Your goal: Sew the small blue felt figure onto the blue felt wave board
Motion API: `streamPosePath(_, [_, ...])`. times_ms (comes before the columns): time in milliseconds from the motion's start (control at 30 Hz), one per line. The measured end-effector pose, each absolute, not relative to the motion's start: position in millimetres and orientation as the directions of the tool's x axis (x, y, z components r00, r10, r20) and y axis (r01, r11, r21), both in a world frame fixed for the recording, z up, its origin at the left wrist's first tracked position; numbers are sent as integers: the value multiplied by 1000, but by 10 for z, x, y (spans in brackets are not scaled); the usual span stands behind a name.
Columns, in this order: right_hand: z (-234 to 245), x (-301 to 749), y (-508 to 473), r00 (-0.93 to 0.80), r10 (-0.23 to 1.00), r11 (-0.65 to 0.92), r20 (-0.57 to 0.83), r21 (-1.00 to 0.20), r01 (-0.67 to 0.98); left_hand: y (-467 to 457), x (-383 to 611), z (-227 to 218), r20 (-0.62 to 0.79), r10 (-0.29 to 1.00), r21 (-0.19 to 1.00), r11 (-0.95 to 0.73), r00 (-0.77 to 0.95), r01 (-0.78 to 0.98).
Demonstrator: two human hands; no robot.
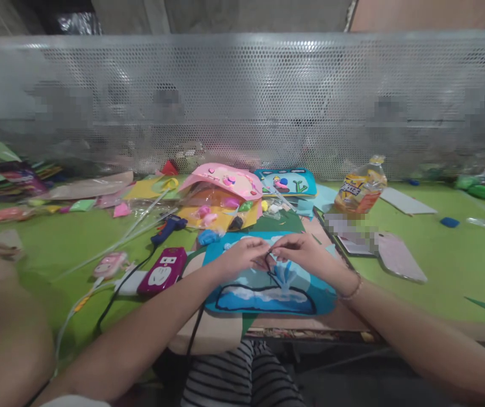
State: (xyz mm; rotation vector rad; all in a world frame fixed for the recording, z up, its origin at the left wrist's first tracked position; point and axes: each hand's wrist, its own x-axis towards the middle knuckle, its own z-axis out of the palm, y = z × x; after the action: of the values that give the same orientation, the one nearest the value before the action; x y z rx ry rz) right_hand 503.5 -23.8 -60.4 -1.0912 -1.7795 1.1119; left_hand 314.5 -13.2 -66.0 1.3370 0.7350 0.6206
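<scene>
Both hands meet above a blue sheet [221, 299] with rounded corners. My left hand [245, 257] pinches near one end of a thin black strand [269, 271], which hangs down towards the sheet. My right hand [310, 257] is closed at the fingertips against the same strand, close to the left fingers. The strand looks like rolled modelling clay. On the sheet, a white and blue shape [259, 298] has a black outline, and light blue plume-like strips [285, 274] rise above it. A lump of blue clay [208, 237] lies by the sheet's upper left corner.
Left of the sheet are a purple power bank [164, 271], a blue glue gun [168, 228] and cables. Behind lie a pink decorated sheet [221, 180] and another blue one [287, 182]. A yellow snack bag [356, 189] and a phone [401, 257] are rightward. Someone's arm [5, 316] is at left.
</scene>
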Motion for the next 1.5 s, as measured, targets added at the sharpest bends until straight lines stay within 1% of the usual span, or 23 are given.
streamPosePath(100, [-605,5037,-245,-355,921,242,158,-948,206,-165,3137,-598,-82,776,991,-5,625,135])
streamPosePath(200, [-624,5055,-232,-381,907,255,179,-954,160,-159,3125,-588,-39,792,981,-85,610,173])
streamPosePath(333, [-658,5090,-201,-393,905,265,166,-940,214,-118,3108,-626,2,804,964,-160,594,213])
streamPosePath(533, [-651,5089,-229,-339,928,283,157,-888,363,-138,3119,-610,-43,798,972,-104,601,209])
streamPosePath(667, [-636,5075,-238,-294,948,234,126,-899,369,-163,3126,-598,-90,784,980,-39,615,194])
streamPosePath(800, [-654,5084,-185,-330,937,218,112,-927,305,-141,3124,-633,-83,781,988,-16,619,153])
streamPosePath(967, [-709,5094,-121,-358,933,98,42,-985,139,-138,3145,-655,-94,816,995,51,570,91])
streamPosePath(1100, [-707,5086,-131,-379,924,76,43,-994,73,-146,3160,-673,-106,848,994,92,519,53])
streamPosePath(1167, [-694,5083,-142,-379,925,69,38,-995,68,-133,3159,-687,-71,858,997,45,508,62])
streamPosePath(1233, [-679,5085,-150,-375,927,62,25,-994,87,-115,3157,-699,0,859,991,-67,512,113])
streamPosePath(1300, [-664,5091,-160,-378,926,77,20,-988,136,-100,3160,-704,58,852,972,-167,521,165])
streamPosePath(1333, [-656,5093,-168,-379,925,95,24,-981,170,-97,3164,-704,67,845,969,-183,531,169])
streamPosePath(1400, [-639,5095,-191,-368,928,146,47,-959,244,-102,3178,-703,38,819,985,-127,572,117])
streamPosePath(1500, [-614,5087,-234,-344,935,209,89,-920,331,-126,3203,-698,-79,740,993,117,668,-13])
